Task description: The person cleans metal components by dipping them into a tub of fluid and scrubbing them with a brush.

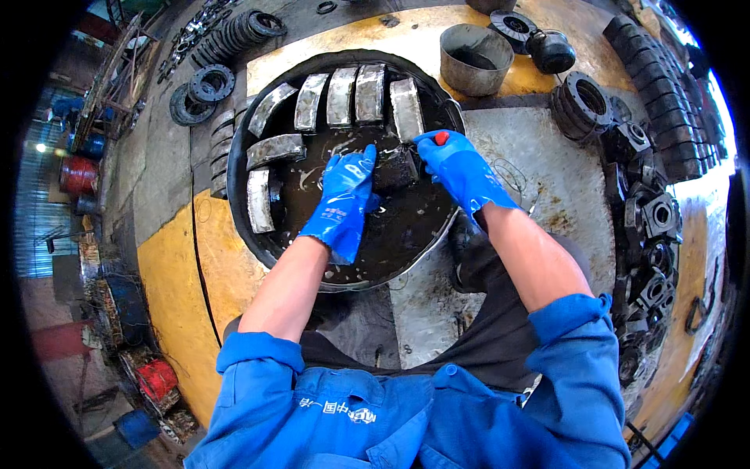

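Both my hands wear blue rubber gloves, over a round black basin [269,262] holding dark liquid. My left hand [348,187] is closed on the left end of a dark, wet metal block [397,168], fingers along its far side and thumb at its near side. My right hand [461,168] is closed around a red-handled tool [442,137] at the basin's right rim; its working end is hidden. A curved metal segment [406,109] with a pale face stands just beyond the block. Several similar segments [341,98] line the basin's far and left sides.
A grey metal pot [476,59] stands beyond the basin on the right. Black rings [582,105] and square housings [660,215] are stacked at the right. More rings [211,84] lie at the far left. A metal sheet [547,156] covers the floor beside the basin.
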`<state>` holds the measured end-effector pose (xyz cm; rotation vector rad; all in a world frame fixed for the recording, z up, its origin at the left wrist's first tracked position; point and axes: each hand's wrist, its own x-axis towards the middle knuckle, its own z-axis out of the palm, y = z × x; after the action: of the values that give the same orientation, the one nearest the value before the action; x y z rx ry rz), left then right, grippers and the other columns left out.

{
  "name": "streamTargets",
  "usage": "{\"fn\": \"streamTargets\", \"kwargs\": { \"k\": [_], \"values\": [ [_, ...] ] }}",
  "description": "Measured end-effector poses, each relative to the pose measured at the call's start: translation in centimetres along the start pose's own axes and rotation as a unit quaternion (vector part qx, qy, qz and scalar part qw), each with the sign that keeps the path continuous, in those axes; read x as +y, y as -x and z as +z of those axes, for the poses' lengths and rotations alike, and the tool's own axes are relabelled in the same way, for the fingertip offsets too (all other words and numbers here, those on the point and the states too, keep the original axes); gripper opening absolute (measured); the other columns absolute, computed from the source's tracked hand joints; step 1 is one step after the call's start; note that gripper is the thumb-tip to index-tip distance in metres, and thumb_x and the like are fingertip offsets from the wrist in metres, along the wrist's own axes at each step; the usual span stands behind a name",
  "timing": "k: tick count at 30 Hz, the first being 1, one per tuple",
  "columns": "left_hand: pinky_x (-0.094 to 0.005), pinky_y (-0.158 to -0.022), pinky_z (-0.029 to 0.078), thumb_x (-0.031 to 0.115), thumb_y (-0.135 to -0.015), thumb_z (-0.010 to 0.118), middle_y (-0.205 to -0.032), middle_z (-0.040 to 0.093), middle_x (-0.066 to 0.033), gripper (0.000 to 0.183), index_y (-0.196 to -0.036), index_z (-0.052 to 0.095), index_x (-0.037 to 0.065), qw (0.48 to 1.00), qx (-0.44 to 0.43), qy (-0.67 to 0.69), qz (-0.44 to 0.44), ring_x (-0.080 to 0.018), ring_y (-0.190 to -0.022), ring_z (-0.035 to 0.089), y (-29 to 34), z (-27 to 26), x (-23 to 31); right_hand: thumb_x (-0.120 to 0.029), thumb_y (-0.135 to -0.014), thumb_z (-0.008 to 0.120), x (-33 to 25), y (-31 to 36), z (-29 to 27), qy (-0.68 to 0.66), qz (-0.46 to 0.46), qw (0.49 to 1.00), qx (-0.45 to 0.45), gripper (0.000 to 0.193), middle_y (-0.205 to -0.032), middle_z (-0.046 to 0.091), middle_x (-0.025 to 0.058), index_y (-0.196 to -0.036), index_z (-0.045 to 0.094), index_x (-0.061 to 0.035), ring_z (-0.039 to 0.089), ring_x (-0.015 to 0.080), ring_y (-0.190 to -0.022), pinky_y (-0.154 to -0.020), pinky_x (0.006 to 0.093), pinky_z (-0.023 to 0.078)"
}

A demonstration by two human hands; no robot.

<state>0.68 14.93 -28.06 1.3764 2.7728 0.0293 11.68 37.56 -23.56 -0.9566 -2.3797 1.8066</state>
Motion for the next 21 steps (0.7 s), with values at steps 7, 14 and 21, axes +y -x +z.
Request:
{"fn": "streamTargets", "kwargs": {
  "k": [7, 14, 21],
  "values": [
    [-0.0492, -0.108, 0.054, 0.016, -0.073, 0.091, -0.138, 0.070, -0.0173, 0.083, -0.150, 0.059, 0.014, 0.996, -0.066, 0.036, -0.038, -0.0407, -0.126, 0.067, 0.7, -1.6, -0.5, -0.033, -0.102, 0.070, -1.9, 0.3, -0.6, -0.018, 0.043, 0.998, -0.050, 0.028, -0.092, 0.074, 0.0053, -0.117, 0.078, -0.0107, 0.067, 0.0159, -0.077, -0.070, 0.0325, 0.056],
    [-0.0493, -0.111, 0.054, 0.009, -0.082, 0.080, -0.143, 0.068, -0.0151, 0.065, -0.144, 0.064, 0.016, 0.988, -0.105, 0.075, -0.080, -0.0386, -0.133, 0.065, 0.2, -1.5, 0.1, -0.040, -0.098, 0.067, -1.5, -0.8, 0.3, 0.064, 0.001, 0.998, -0.012, 0.036, -0.095, 0.077, 0.0198, -0.107, 0.080, -0.0070, 0.075, 0.0336, -0.089, -0.081, 0.0441, 0.058],
    [-0.0491, -0.111, 0.055, 0.016, -0.082, 0.083, -0.147, 0.066, -0.0138, 0.064, -0.144, 0.065, 0.018, 0.981, -0.122, 0.062, -0.135, -0.0369, -0.136, 0.063, 3.0, -1.6, -0.8, -0.034, -0.101, 0.070, -3.1, 0.0, 1.0, 0.019, 0.068, 0.991, -0.114, 0.028, -0.090, 0.073, 0.0058, -0.109, 0.079, -0.0079, 0.066, 0.0167, -0.075, -0.069, 0.0345, 0.056]
  ]
}}
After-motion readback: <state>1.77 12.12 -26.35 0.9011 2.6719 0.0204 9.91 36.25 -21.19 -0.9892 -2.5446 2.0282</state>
